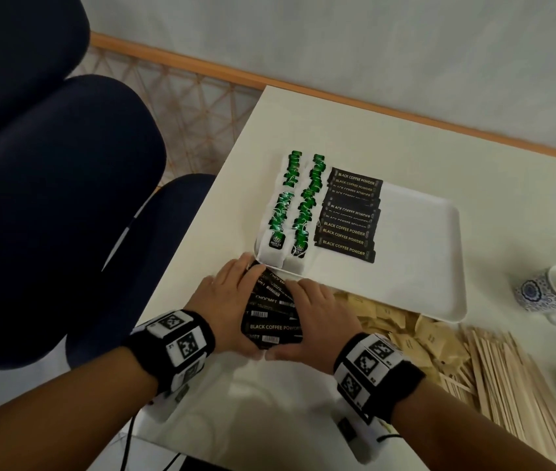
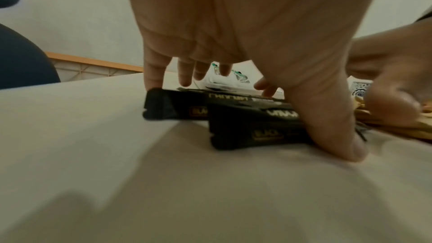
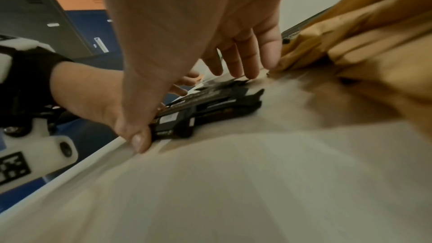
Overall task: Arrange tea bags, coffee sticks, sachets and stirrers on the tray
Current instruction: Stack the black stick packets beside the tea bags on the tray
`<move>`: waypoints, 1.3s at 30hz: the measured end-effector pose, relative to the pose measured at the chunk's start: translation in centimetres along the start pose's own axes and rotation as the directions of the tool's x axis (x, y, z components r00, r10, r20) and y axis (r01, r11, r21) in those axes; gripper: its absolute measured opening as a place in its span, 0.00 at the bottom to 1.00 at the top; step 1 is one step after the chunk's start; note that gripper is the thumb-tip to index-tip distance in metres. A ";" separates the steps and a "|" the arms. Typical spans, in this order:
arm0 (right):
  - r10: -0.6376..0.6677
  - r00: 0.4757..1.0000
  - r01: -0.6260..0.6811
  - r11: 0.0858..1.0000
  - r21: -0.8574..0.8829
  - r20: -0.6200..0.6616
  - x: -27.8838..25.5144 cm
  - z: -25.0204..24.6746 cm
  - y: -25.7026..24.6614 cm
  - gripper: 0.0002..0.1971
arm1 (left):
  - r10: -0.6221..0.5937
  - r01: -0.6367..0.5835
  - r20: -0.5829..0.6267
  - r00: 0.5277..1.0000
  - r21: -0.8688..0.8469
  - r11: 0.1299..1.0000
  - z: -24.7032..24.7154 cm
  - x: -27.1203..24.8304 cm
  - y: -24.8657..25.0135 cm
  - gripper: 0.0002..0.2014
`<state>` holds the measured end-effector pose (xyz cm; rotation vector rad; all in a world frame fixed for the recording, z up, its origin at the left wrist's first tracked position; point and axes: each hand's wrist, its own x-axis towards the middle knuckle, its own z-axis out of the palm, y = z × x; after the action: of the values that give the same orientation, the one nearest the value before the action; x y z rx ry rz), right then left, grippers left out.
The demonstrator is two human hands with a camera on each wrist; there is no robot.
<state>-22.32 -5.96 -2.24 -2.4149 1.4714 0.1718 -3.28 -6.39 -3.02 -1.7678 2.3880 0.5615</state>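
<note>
A loose pile of black coffee sticks (image 1: 269, 314) lies on the white table just before the near left corner of the white tray (image 1: 422, 266). My left hand (image 1: 232, 300) presses on its left side and my right hand (image 1: 314, 317) on its right, fingers straight, thumbs meeting at the near end. The left wrist view shows my fingers (image 2: 154, 73) down on the sticks (image 2: 245, 127). In the right wrist view the thumb (image 3: 138, 136) sits at the pile's (image 3: 210, 104) end. On the tray lie two columns of green tea bags (image 1: 290, 205) and a column of coffee sticks (image 1: 348, 219).
Brown sachets (image 1: 405, 331) are heaped right of my right hand, and wooden stirrers (image 1: 507, 379) beyond them. Two blue-patterned mugs (image 1: 548, 294) stand at the right edge. A dark blue chair (image 1: 65, 198) is left of the table. The tray's right half is bare.
</note>
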 end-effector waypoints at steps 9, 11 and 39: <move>0.015 0.996 -0.002 0.989 -0.148 0.086 1.0 0.6 -0.5 0.66 | -0.207 0.210 0.131 0.969 -0.002 0.978 -0.6 -2.1 -2.0 0.69; 0.013 0.997 -0.002 0.989 -0.147 0.080 1.4 0.5 -0.6 0.63 | -0.264 0.283 0.157 0.951 -0.111 0.953 -0.4 -2.4 -1.9 0.64; -0.017 0.988 0.017 1.000 -0.003 0.154 4.5 -0.3 -1.8 0.12 | -0.237 0.303 0.256 0.937 -0.259 0.917 -2.5 1.5 -2.1 0.10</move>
<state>-18.69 -9.10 -2.76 -2.3582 1.3828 0.3492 -1.44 -9.23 -1.63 -1.9872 1.9467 1.0565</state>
